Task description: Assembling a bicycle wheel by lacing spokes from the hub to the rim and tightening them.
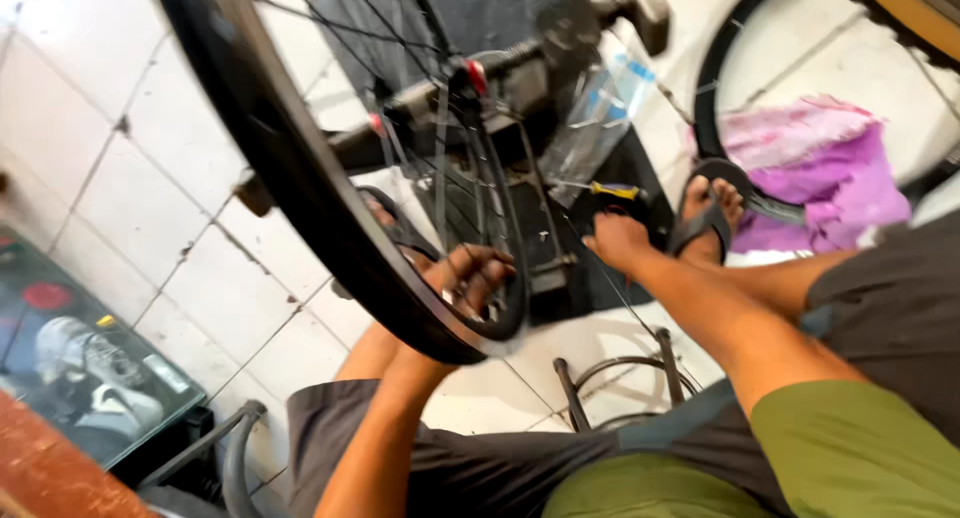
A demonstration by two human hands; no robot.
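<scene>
One spoked bicycle wheel (330,178), judged light, stiff, with bendable spokes, best held at the rim: left hand (468,278) fingers curl around it, right hand (615,240) pinches a yellow-handled screwdriver (612,191).

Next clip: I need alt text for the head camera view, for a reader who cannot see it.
Seen from above, a seated person's left hand grips the rim of a spoked bicycle wheel, while the right hand reaches to a yellow-and-blue-handled tool on a dark mat. Sandalled feet rest on white floor tiles, with a purple cloth and a plastic bottle nearby.
</scene>
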